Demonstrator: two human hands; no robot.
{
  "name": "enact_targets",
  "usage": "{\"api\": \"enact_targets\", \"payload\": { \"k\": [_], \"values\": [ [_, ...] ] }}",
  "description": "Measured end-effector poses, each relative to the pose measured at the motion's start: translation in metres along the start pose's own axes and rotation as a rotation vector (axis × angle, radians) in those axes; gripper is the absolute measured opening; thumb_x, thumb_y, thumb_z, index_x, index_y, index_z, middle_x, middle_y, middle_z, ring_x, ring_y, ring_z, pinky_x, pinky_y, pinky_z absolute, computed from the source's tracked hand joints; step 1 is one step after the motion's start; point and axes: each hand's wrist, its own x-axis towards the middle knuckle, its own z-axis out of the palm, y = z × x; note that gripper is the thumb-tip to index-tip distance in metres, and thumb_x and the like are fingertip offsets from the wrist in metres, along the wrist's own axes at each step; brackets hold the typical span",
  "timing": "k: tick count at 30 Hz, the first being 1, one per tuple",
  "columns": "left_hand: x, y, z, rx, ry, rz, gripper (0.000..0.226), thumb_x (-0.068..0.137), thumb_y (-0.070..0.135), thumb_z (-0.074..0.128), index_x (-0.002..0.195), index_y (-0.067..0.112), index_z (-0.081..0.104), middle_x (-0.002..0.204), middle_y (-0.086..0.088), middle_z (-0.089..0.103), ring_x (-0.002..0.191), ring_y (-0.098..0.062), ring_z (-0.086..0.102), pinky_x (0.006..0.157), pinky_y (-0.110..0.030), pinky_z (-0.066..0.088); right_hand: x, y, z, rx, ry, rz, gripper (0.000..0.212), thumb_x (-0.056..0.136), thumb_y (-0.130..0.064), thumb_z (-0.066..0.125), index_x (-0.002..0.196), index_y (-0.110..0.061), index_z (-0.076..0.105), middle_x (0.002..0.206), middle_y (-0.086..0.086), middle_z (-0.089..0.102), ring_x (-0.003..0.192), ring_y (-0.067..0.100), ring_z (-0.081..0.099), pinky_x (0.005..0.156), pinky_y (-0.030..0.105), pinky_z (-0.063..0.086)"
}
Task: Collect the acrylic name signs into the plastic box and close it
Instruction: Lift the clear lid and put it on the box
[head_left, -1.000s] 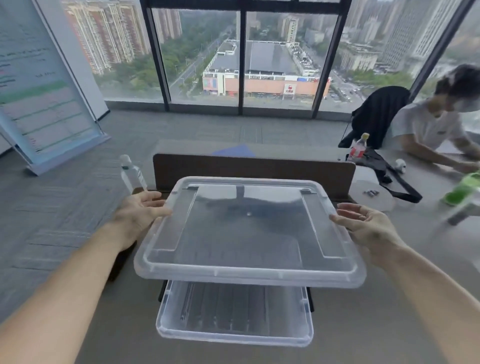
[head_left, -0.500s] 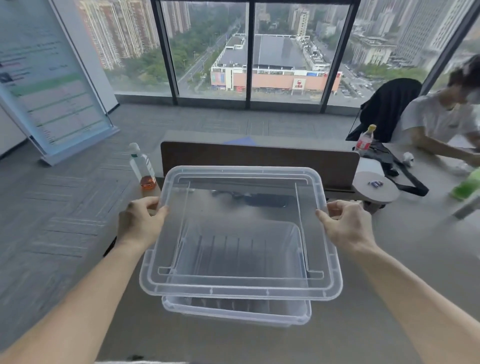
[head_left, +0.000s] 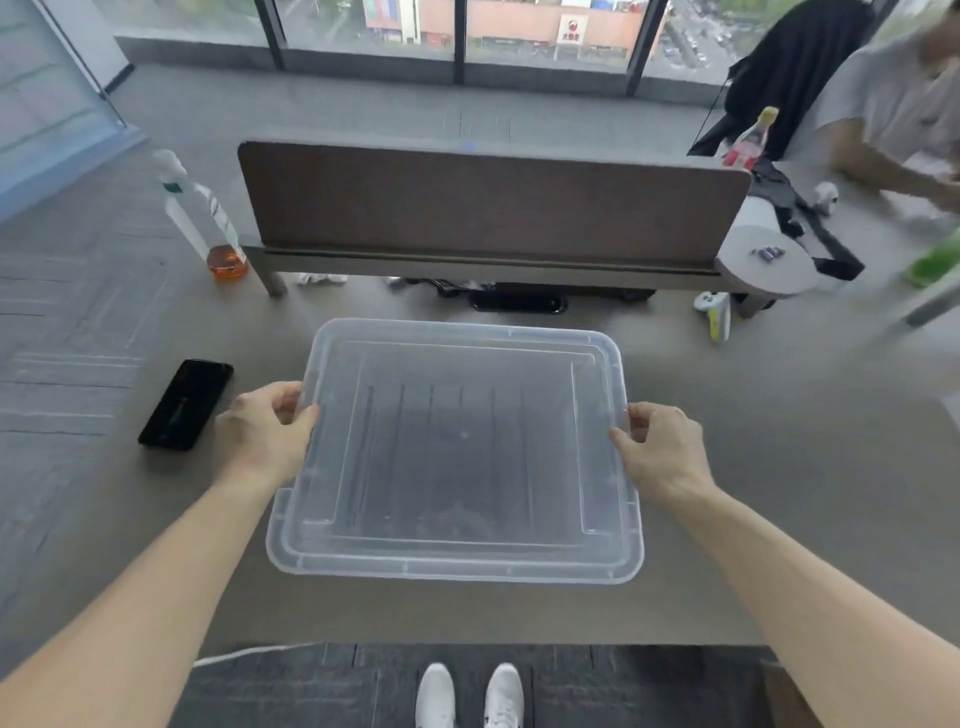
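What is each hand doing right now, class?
Left hand: closed on the left edge of the clear lid.
Right hand: closed on the lid's right edge.

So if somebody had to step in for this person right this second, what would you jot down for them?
Left hand: gripping the left edge of the clear lid.
Right hand: gripping its right edge.
The lid is over the plastic box on the desk, lined up with it; whether it is pressed home cannot be told.
Name signs: dark shapes show faintly through the lid, too blurred to identify.
Left: press the lid shut all round.
Black phone lies to the left.
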Motion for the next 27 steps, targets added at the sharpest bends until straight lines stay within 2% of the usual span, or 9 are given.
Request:
{"api": "enact_targets", "payload": {
  "k": [4,8,14,27],
  "values": [
    [0.003,-0.005,0.015,0.009,-0.007,0.028,0.03,0.093,0.02,0.073,0.121,0.01,0.073,0.112,-0.01,0.077,0.1,-0.027,0.07,0.092,-0.04,0.054,0.006,0.006,0.013,0.09,0.023,0.036,0.025,0.088,-0.019,0.071,0.112,-0.013,0.067,0.097,0.002,0.072,0.09,0.022,0.067,0.09,0.04,0.055],
    [0.008,-0.007,0.023,0.012,0.011,0.027,0.029,0.093,0.02,0.071,0.121,0.011,0.073,0.111,-0.009,0.077,0.09,-0.019,0.062,0.09,-0.039,0.053,0.015,0.006,0.02,0.079,0.01,0.057,0.021,0.088,-0.021,0.07,0.108,-0.014,0.068,0.097,0.002,0.072,0.09,0.023,0.067,0.09,0.041,0.055],
    [0.013,-0.008,0.029,0.039,0.005,0.033,0.027,0.095,0.021,0.069,0.12,0.012,0.074,0.107,-0.009,0.077,0.087,-0.021,0.062,0.086,-0.04,0.052,0.02,0.006,0.021,0.043,0.021,0.039,0.019,0.09,-0.021,0.068,0.108,-0.013,0.069,0.09,-0.001,0.068,0.089,0.023,0.065,0.088,0.038,0.054],
    [0.012,-0.017,0.038,0.033,-0.023,0.011,0.027,0.095,0.021,0.069,0.12,0.013,0.073,0.103,-0.009,0.074,0.088,-0.023,0.063,0.083,-0.039,0.052,0.018,0.015,0.028,0.063,0.001,0.031,0.018,0.087,-0.021,0.07,0.104,-0.018,0.072,0.093,0.002,0.071,0.087,0.022,0.067,0.086,0.043,0.056]
  ]
}}
